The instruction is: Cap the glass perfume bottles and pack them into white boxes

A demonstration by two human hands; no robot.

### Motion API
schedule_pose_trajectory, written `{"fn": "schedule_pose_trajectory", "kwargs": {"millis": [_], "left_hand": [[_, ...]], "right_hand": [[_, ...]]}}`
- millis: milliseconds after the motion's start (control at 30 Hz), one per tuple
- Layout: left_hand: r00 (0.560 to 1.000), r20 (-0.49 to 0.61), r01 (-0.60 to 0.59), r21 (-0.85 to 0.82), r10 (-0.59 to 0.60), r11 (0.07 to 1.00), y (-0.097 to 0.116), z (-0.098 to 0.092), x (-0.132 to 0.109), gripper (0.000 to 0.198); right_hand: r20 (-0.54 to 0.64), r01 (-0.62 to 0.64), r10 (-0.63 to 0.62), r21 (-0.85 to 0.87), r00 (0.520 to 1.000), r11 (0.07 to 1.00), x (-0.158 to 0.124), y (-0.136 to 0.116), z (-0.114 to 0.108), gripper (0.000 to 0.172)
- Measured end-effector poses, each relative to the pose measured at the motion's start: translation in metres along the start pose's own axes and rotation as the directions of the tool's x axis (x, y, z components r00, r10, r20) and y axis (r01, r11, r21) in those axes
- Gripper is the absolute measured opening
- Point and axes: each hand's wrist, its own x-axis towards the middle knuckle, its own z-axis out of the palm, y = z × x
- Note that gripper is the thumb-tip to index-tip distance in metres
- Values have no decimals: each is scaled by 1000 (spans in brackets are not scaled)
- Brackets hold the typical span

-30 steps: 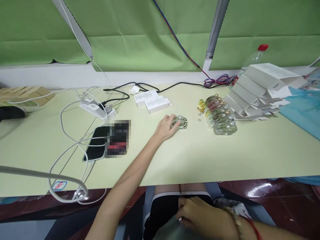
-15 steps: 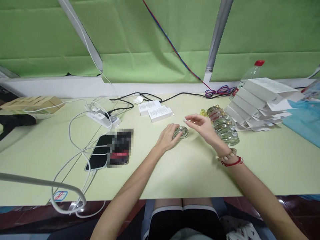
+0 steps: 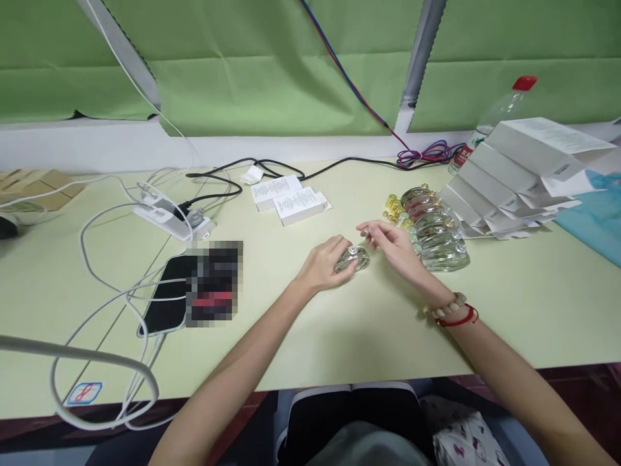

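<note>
My left hand (image 3: 320,265) is wrapped round a small clear glass bottle (image 3: 358,260), the kind used for perfume, keeping it on the table. A pale round neck shows on its top. Just right of it, my right hand (image 3: 394,249) pinches a small shiny cap (image 3: 367,232) between thumb and fingers, apart from the bottle. Beyond my right wrist stands a row of similar glass bottles (image 3: 446,252), close together. Along their left side lie several yellow and pale green round glass-like pieces (image 3: 395,208).
Opened white boxes (image 3: 519,175) are stacked at the right, with a red-capped plastic bottle (image 3: 504,107) behind. Two white boxes (image 3: 301,206) lie mid-table. At the left are a phone (image 3: 169,294), white cables and a power strip (image 3: 172,220). Blue plastic (image 3: 599,220) lies far right.
The view has shifted slightly. My right hand has drawn its fingers in round the cap, close to the bottle's top. My left hand still holds the bottle.
</note>
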Motion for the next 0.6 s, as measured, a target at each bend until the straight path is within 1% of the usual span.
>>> {"fn": "schedule_pose_trajectory", "kwargs": {"millis": [67,167,233,333,400,467,533,600], "left_hand": [[1000,2,24,19,-24,1000,0,1,0,19],[998,-6,55,57,-55,997,-1,3,-1,23],[998,-11,55,67,-55,996,-2,4,-1,25],[998,-9,57,71,-56,996,-2,4,-2,27],[998,-5,65,80,-65,995,-3,5,-2,28],[997,-2,72,86,-72,994,-3,5,-2,29],[997,2,76,84,-76,994,-3,5,-2,29],[997,-1,78,85,-78,993,-2,5,-2,29]], "right_hand": [[36,117,-113,-127,993,985,-3,-3,0,29],[88,231,-217,-204,972,951,-6,-8,0,28],[109,260,-242,-213,964,942,-7,-11,0,28],[103,258,-242,-198,965,946,-7,-12,1,29],[51,210,-205,-163,978,964,-6,-10,1,33],[-16,112,-114,-70,993,991,-3,-5,1,38],[-70,-8,15,95,997,995,1,-1,0,41],[-90,-114,144,273,986,955,3,2,0,39]]}}
